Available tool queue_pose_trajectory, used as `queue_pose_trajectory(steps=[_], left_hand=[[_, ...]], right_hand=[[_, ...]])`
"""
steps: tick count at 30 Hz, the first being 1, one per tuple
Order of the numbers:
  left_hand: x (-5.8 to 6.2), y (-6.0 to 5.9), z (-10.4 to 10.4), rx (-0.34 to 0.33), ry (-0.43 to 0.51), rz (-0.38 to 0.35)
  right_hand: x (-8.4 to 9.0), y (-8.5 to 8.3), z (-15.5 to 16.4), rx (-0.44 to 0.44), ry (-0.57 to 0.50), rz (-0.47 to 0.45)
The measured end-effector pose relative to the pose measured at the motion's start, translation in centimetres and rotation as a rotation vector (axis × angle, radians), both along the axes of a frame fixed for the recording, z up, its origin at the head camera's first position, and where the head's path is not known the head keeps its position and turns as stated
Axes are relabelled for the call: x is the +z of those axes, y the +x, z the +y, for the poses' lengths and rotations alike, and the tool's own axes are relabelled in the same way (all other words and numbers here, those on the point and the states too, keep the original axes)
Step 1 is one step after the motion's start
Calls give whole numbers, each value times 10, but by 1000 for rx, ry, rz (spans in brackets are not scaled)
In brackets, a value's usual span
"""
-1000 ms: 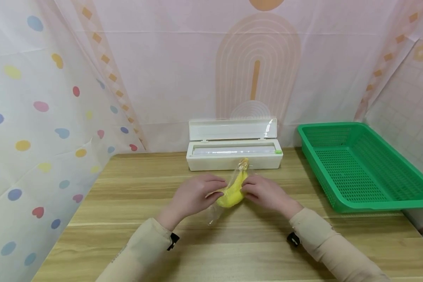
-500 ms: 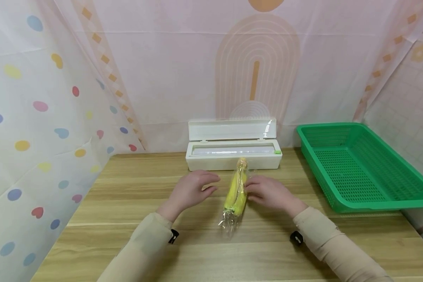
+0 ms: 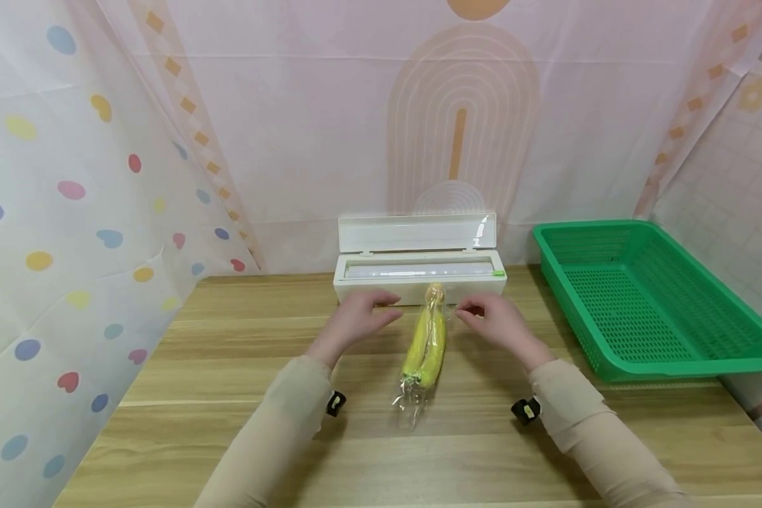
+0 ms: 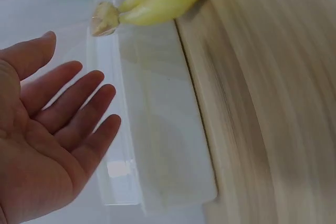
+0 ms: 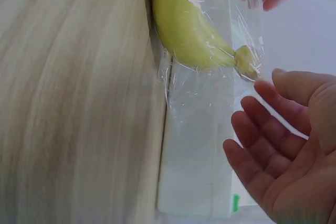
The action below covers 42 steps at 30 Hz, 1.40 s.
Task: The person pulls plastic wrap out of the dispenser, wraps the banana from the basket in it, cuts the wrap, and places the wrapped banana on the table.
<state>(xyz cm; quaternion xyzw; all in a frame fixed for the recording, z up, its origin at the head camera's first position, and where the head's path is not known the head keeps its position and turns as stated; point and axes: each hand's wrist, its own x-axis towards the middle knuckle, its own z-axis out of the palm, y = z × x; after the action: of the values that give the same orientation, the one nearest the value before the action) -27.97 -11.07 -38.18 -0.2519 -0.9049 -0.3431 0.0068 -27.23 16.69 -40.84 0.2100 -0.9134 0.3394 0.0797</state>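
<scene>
The grip of the left hand [image 3: 355, 317] is open: we see its fingers extended and relaxed, palm exposed in the left wrist view, holding nothing. The grip of the right hand [image 3: 492, 321] is likewise open, with fingers loosely spread and empty in the right wrist view. Both hands hover over the far part of the counter [image 3: 228, 423], just in front of the white wrap dispenser [image 3: 419, 279], one on either side of the bananas [image 3: 427, 343]. We note that neither hand touches the bananas; the left hand is near their stem end on the left, the right hand near it on the right. The bananas lie flat on the counter between the two forearms, stem end pointing towards the dispenser and just beside its front wall. They are enclosed in clear film [image 3: 411, 402], which trails loose and crumpled past their near end; in the right wrist view the film also stands out around the stem. The dispenser sits at the back edge of the counter with its lid raised. A green perforated basket [image 3: 648, 303] stands on the counter to the right, well apart from the hands. Both arms wear beige sleeves [image 3: 279, 423].
</scene>
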Motion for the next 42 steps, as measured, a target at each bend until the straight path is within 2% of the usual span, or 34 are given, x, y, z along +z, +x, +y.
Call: queue_pose_trajectory(steps=[4, 10, 19, 27, 33, 42], left_hand=[[-4, -10, 5, 77, 95, -127], [-15, -23, 10, 143, 187, -249], [-34, -34, 22, 154, 353, -365], [-45, -38, 33, 162, 523, -508], [-45, -40, 45, 184, 579, -538], [-45, -34, 53, 213, 565, -472]], right_hand=[[-3, -5, 0, -70, -74, -87], [-8, -9, -5, -142, -169, -202], [-16, -15, -16, -199, -358, -324], [-21, -17, -25, -212, -466, -357], [-20, -16, -30, -214, -468, -346], [-19, -14, -38, -208, -453, -299]])
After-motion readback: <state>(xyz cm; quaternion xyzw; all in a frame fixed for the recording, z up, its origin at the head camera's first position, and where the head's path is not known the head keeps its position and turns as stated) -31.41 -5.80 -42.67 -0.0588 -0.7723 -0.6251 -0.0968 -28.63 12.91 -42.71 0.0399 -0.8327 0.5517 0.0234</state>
